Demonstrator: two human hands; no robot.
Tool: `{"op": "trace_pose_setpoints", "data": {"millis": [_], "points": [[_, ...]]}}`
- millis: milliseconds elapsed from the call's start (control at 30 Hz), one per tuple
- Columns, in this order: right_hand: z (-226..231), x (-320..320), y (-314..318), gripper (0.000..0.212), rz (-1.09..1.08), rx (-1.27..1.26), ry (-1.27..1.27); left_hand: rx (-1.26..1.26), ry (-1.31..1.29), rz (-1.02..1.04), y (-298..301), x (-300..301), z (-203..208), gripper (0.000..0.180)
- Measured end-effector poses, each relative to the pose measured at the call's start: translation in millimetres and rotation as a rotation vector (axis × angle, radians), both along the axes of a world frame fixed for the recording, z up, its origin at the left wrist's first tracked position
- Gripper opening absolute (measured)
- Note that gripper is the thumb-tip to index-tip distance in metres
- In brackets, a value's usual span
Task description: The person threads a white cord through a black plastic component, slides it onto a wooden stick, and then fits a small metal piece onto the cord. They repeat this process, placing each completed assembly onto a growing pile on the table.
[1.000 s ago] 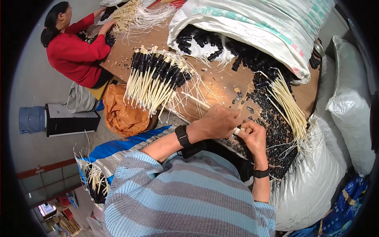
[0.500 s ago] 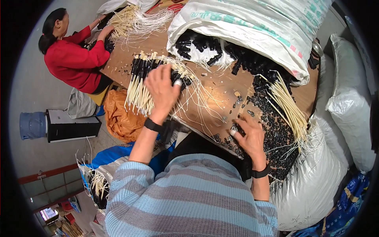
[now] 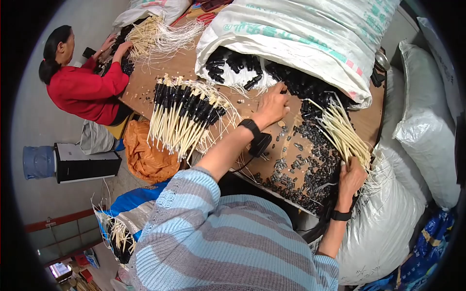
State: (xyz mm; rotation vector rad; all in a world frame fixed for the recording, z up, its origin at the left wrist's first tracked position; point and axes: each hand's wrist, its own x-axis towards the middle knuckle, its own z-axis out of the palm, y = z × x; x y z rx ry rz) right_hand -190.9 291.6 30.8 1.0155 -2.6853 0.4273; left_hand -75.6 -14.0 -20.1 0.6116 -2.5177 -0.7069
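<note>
My left hand [image 3: 273, 104] is at the mouth of the white sack [image 3: 286, 36], fingers curled by the loose black plastic sockets [image 3: 302, 87]. A dark piece shows at its fingertips, too small to make out. My right hand [image 3: 353, 178] is closed around the lower ends of some cream sticks in the bundle of thin cream sticks [image 3: 342, 128], which have white wires. Left of my left arm lies a row of finished-looking pieces [image 3: 179, 116], cream sticks with black sockets and white wires. Small black clips [image 3: 301, 165] are strewn between my hands.
A person in a red top [image 3: 85, 92] works at the far left beside another cream stick pile [image 3: 145, 39]. Stuffed white sacks [image 3: 427, 121] crowd the right. An orange bag [image 3: 148, 148] and a water dispenser [image 3: 87, 160] stand on the floor at left.
My left hand has left the row of stick pieces and moved right to the sack's mouth. My right hand has moved from the small clips to the lower ends of the cream sticks.
</note>
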Motion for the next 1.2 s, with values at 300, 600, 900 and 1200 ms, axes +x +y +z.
{"op": "trace_pose_setpoints", "data": {"millis": [300,600,900,1200], "points": [[1.8,17.1,-13.1,0.016,0.103,-0.104,-0.221,-0.02,0.013,-0.14,9.8,65.5,13.9,0.021],[24.4,43.9,-13.0,0.012,0.254,-0.154,0.015,0.493,0.149,-0.157,28.2,71.5,15.1,0.038],[20.1,73.8,-15.3,0.016,0.261,-0.312,-0.628,0.354,0.063,0.028,29.2,90.1,9.4,0.037],[-2.7,78.3,-24.7,0.02,0.253,-0.147,-0.604,0.276,0.136,0.084,27.6,107.6,15.0,0.026]]}}
